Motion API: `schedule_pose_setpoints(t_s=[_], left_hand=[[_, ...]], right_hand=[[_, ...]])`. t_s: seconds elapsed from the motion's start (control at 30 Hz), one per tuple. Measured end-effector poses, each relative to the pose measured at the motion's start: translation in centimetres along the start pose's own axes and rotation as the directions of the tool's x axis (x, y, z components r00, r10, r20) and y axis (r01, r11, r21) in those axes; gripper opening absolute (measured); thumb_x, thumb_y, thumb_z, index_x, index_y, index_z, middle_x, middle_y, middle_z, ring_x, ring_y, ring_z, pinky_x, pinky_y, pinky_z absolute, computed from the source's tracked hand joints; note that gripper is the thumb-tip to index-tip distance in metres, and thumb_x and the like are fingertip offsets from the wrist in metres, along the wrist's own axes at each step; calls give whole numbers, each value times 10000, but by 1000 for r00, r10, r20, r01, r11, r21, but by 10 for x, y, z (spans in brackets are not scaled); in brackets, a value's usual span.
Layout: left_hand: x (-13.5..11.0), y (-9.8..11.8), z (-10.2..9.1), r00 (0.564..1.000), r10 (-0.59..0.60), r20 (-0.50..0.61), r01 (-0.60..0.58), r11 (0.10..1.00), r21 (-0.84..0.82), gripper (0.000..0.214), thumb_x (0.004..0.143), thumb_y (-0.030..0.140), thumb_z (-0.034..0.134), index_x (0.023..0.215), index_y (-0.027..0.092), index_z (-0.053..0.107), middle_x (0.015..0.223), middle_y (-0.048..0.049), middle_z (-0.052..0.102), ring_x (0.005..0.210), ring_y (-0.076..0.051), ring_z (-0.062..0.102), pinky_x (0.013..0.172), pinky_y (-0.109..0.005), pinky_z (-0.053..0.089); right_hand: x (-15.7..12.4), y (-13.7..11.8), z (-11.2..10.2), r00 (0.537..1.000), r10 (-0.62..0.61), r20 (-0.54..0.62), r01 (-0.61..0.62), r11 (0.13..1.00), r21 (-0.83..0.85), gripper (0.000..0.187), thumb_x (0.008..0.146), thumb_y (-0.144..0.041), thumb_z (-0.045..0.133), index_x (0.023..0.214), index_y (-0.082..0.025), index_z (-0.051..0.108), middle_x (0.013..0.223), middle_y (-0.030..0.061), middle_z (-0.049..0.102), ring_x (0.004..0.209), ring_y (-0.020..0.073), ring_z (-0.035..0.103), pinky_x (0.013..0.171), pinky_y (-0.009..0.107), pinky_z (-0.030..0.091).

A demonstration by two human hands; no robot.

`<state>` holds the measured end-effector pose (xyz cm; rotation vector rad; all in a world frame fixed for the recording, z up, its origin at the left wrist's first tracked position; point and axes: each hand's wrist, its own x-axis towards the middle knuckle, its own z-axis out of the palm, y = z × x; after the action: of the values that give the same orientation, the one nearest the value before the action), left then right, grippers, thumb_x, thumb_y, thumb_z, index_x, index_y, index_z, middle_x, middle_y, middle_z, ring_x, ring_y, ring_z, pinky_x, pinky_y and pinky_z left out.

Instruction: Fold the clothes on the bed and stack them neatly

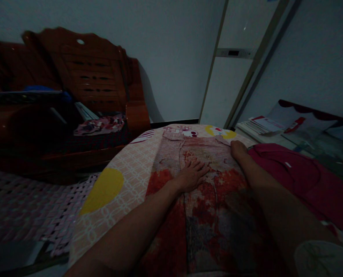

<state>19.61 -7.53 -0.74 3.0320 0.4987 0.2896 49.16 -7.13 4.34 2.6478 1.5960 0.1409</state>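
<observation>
A thin garment (202, 215), pinkish grey with blotches of red and dark grey, lies spread face up, a seam or front edge running down its middle. My left hand (192, 176) rests flat on its upper middle, palm down and fingers spread. At its far right corner my right hand (238, 149) is closed on the garment's edge; the fingertips are hidden. Beneath the garment is a round-edged table with a pale patterned cloth (119, 207) bearing yellow spots. Close by my right forearm lies a folded magenta garment (292, 169).
A carved wooden bench (90, 73) with a crumpled patterned cloth (102, 125) stands at the left. Below it is a woven pink seat (30, 207). A tall white cabinet-like unit (232, 77) stands at the back. Papers (260, 125) lie on a side surface at the right.
</observation>
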Motion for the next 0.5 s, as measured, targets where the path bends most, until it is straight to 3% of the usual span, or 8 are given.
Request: schedule_pose_setpoints(t_s=[0.13, 0.23, 0.3, 0.4, 0.5], left_hand=[[1, -2, 4, 1000, 3, 4, -3, 1000, -10, 513, 1031, 407, 253, 1515, 262, 346, 1568, -89, 388, 1454, -280, 306, 1185, -485, 188], [1, -2, 1, 1000, 17, -14, -17, 1000, -4, 515, 1032, 408, 250, 1509, 243, 358, 1547, -103, 415, 1443, -278, 327, 1187, -481, 178], [0, -1, -1, 1000, 23, -5, -23, 1000, 0, 518, 1032, 412, 254, 1504, 232, 371, 1546, -113, 415, 1438, -288, 334, 1180, -493, 187], [0, 0, -3, 1000, 11, 8, -11, 1000, 4, 518, 1027, 417, 278, 1501, 236, 382, 1556, -116, 401, 1440, -296, 332, 1172, -503, 203], [0, -1, -3, 1000, 2, 1, -2, 1000, 6, 511, 1024, 423, 296, 1499, 255, 386, 1556, -97, 408, 1445, -285, 327, 1172, -486, 214]], right_hand=[[-23, -14, -3, 993, -68, -101, 71, 997, 23, 401, 939, -114, 364, 1258, -67, 603, 1298, 236, 589, 1218, 290, 540, 1013, 366, 411], [-52, -17, 11, 957, -242, -162, 257, 963, 79, 413, 954, -190, 404, 1322, -78, 554, 1390, 205, 553, 1300, 278, 480, 1103, 377, 348], [-72, -14, 25, 943, -271, -191, 294, 950, 107, 435, 962, -244, 433, 1353, -74, 520, 1460, 202, 497, 1368, 275, 419, 1132, 383, 324], [-93, -5, 39, 966, -226, -127, 242, 961, 132, 426, 987, -278, 408, 1344, -76, 525, 1453, 197, 512, 1366, 248, 442, 1131, 357, 327], [-106, 3, 39, 983, -158, -97, 170, 976, 134, 424, 984, -284, 415, 1330, -76, 545, 1445, 199, 524, 1350, 243, 469, 1120, 352, 343]])
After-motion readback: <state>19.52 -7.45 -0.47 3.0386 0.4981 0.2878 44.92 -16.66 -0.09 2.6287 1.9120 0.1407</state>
